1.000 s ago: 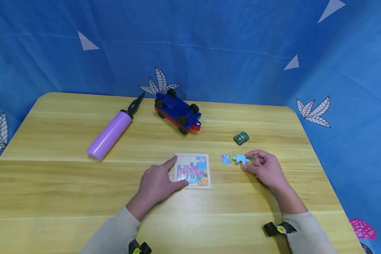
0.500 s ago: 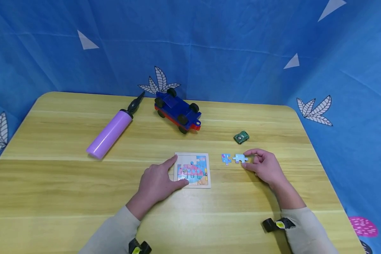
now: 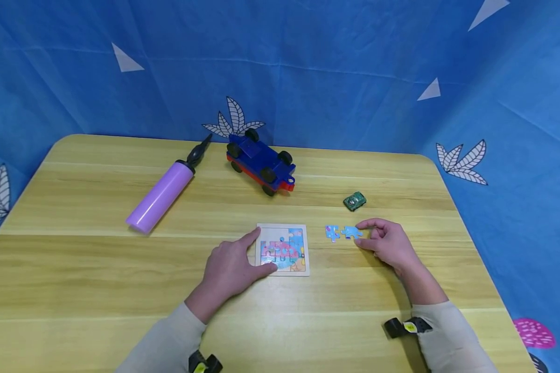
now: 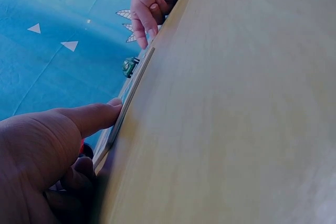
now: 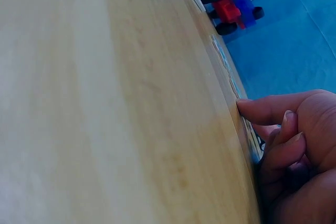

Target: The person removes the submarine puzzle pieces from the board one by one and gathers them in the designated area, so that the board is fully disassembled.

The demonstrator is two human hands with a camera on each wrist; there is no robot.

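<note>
Table (image 3: 74, 269): wide, wood-grain, blue patterned cloth (image 3: 308, 62) hung behind and at the sides.

Big stuff at the back, none of it touched: purple pump (image 3: 161, 197) lying at back left, black nozzle toward the cloth; blue-and-red toy car (image 3: 260, 165) at back centre; small green toy car (image 3: 354, 201) to the right, near the loose pieces but apart from them.

Puzzle board (image 3: 283, 249): square tray, front centre of the table. Mostly filled w/ coloured pieces; the top strip looks pale and bare, so a few slots seem open. Can't count the gaps exactly, too small.

Left hand (image 3: 231, 269): flat at the board's left edge, index finger straight along the top-left corner, thumb on the lower-left part, fingers relaxed, pinning the tray rather than gripping it. Left wrist view agrees: thumb pressed on the tray's rim.

Right hand (image 3: 387, 243): just right of the board, thumb and index pinching the light-blue piece (image 3: 352, 232), which lies on or barely off the table; can't tell which.

Second loose piece (image 3: 332, 233): blue w/ pink, flat on the table between board and held piece, just beside the latter.

Progress, as a judgement: well along. At least two pieces are not yet placed; neither is over the board.
</note>
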